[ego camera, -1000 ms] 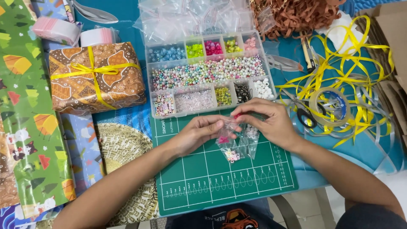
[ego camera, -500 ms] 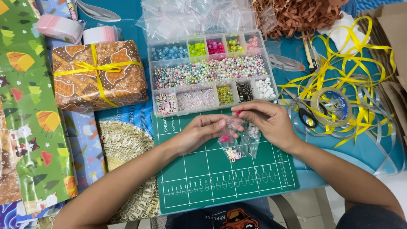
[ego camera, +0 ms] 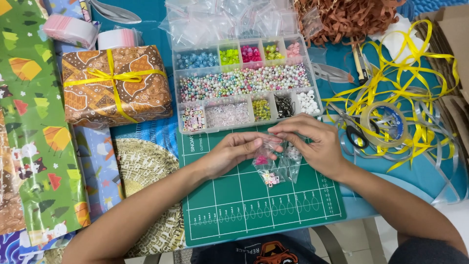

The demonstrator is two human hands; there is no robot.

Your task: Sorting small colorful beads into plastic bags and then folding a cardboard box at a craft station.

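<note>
You hold a cluster of small clear plastic zip bags [ego camera: 277,164] pinched at their tops, hanging down over the green gridded cutting mat [ego camera: 254,205]. One bag shows bright pink beads near its bottom, another holds small white beads, and a third carries pale cube beads with coloured marks at its lowest corner. The bags overlap each other, crumpled and slightly tilted, their lower ends touching the mat
</note>
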